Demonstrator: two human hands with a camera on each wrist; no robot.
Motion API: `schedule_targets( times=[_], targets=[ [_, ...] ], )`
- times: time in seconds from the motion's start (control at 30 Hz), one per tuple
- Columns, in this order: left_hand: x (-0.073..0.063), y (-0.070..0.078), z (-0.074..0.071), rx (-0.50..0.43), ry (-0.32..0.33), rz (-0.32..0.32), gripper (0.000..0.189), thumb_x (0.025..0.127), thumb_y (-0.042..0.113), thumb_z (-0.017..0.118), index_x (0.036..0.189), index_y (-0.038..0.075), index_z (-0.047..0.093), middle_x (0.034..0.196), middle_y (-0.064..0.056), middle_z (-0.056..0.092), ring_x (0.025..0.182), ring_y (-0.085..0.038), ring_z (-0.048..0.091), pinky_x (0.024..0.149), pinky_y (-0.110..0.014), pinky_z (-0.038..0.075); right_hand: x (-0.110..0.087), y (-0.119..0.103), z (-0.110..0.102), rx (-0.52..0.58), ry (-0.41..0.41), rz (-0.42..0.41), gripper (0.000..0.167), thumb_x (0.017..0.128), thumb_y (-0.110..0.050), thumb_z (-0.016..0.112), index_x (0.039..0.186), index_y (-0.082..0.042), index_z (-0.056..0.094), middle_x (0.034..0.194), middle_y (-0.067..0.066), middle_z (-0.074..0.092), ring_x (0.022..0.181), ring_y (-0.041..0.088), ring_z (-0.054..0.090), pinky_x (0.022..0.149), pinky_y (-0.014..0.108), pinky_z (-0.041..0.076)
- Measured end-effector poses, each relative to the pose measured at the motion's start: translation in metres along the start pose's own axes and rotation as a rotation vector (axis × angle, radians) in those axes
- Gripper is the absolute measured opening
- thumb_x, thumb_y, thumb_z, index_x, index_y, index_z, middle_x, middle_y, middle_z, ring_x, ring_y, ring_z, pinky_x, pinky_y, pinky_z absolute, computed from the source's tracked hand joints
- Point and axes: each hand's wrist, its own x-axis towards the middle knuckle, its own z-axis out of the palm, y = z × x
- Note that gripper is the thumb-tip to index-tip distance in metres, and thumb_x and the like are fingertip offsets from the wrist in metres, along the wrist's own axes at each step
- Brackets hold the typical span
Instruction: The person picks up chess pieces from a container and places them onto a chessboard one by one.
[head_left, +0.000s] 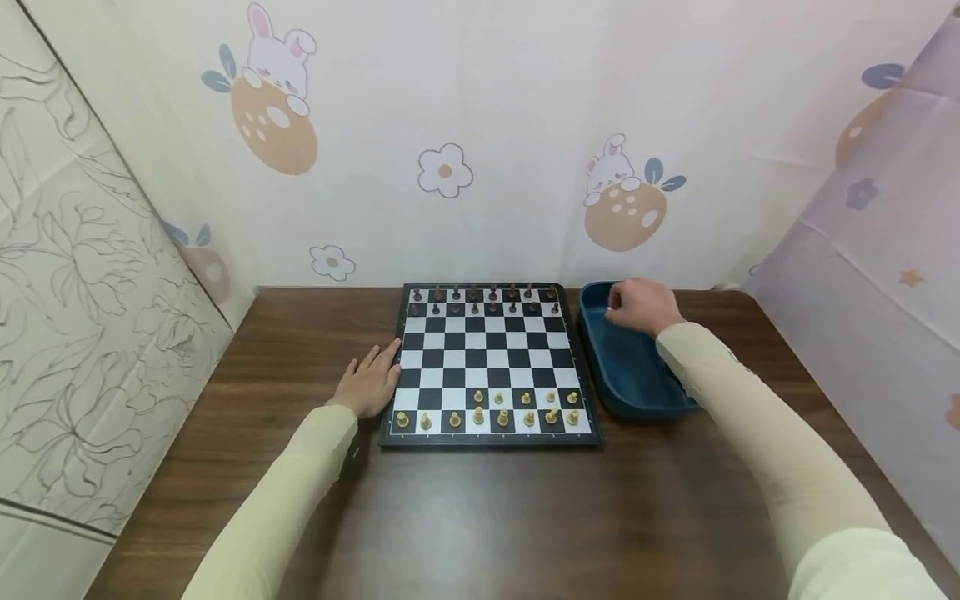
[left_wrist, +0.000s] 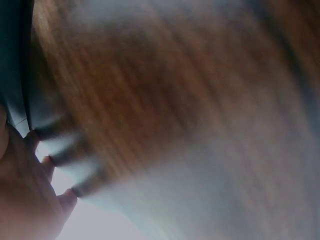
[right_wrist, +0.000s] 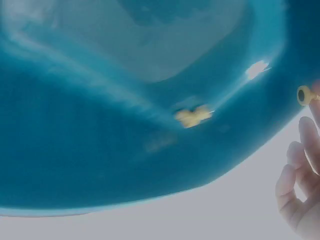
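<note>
A black-and-white chessboard [head_left: 465, 358] lies on the table. My left hand [head_left: 367, 385] rests at its left edge with fingers spread, and those fingertips [left_wrist: 70, 196] also show in the left wrist view. My right hand [head_left: 643, 305] is above the far end of a blue tray [head_left: 645, 412], right of the board. It pinches a small pale-yellow chess piece [right_wrist: 303, 95] with a dark round base; the piece's upper part is hidden. Blurred yellow chess pieces [right_wrist: 192, 116] lie in a corner of the tray.
Dark chess pieces [head_left: 492, 293] fill two rows at the board's far side. Pale-yellow pieces [head_left: 503, 417] stand along the near row, with several more in front of them. Brown wooden table [head_left: 450, 517] surrounds the board; a patterned cloth [head_left: 525, 100] hangs behind.
</note>
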Motion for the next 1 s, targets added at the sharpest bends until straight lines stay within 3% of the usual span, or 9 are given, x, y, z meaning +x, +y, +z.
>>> schedule_targets(
  times=[0.3,0.5,0.67,0.83,1.0],
  targets=[
    [0.001,-0.005,-0.003,0.015,-0.012,-0.009,0.056,0.104,0.033,0.023,0.155,0.014,0.010,0.158,-0.009,0.018,0.144,-0.032,0.011,0.112,-0.058,0.006,0.002,-0.090,-0.008,0.045,-0.014,-0.138,0.007,0.080,-0.019,0.068,0.082,-0.012,0.069,0.074,0.002,0.058,0.067,0.020,0.051,0.058,0.033,0.043],
    [0.002,-0.005,-0.003,0.014,-0.015,-0.014,0.056,0.104,0.034,0.023,0.155,0.015,0.010,0.158,-0.008,0.017,0.144,-0.031,0.010,0.112,-0.058,0.006,-0.002,-0.140,0.003,0.186,-0.036,-0.279,0.003,0.078,-0.021,0.070,0.080,-0.018,0.069,0.078,-0.004,0.059,0.069,0.015,0.052,0.058,0.030,0.043],
    [0.002,-0.003,-0.003,0.011,-0.013,-0.021,0.056,0.104,0.034,0.023,0.155,0.015,0.010,0.158,-0.007,0.017,0.144,-0.030,0.010,0.112,-0.057,0.005,-0.005,-0.179,0.015,0.294,-0.112,-0.405,0.005,0.079,-0.020,0.072,0.078,-0.022,0.068,0.081,-0.007,0.059,0.074,0.012,0.053,0.061,0.028,0.045],
    [0.002,-0.001,-0.003,0.000,-0.007,-0.020,0.056,0.104,0.034,0.023,0.155,0.015,0.010,0.158,-0.008,0.018,0.144,-0.030,0.010,0.112,-0.057,0.005,-0.007,-0.211,0.027,0.290,-0.206,-0.493,0.003,0.080,-0.023,0.072,0.082,-0.022,0.071,0.080,-0.006,0.059,0.072,0.010,0.051,0.060,0.026,0.044],
    [0.001,0.001,-0.002,-0.012,-0.011,-0.015,0.056,0.104,0.035,0.023,0.155,0.015,0.011,0.158,-0.007,0.018,0.144,-0.030,0.011,0.113,-0.057,0.006,-0.007,-0.227,0.038,0.264,-0.246,-0.517,0.003,0.080,-0.024,0.075,0.080,-0.025,0.072,0.078,-0.009,0.057,0.072,0.009,0.050,0.060,0.025,0.042]
  ],
)
